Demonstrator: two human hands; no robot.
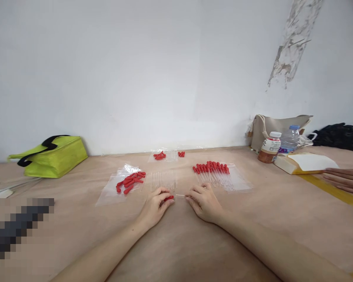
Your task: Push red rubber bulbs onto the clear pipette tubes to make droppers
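Between thumb and fingers, my left hand point(155, 205) pinches a red rubber dropper bulb point(168, 198). Opposite it, my right hand point(204, 201) grips a thin clear glass tube point(180, 195), whose end points left at the bulb with a small gap between them. Just beyond my hands lies a row of bare glass tubes point(164, 179). Loose red bulbs point(131, 182) rest on a clear plastic bag to the left. At the right, several droppers with red bulbs fitted point(211, 167) lie side by side on another clear bag point(239, 181).
Smaller groups of red bulbs point(159, 155) lie near the wall. A lime-green bag point(57, 156) stands at the left. Right of the droppers are a drink bottle point(270, 148), a water bottle point(290, 139), a beige bag and an open book point(312, 161), with another person's hand point(345, 180) beside it.
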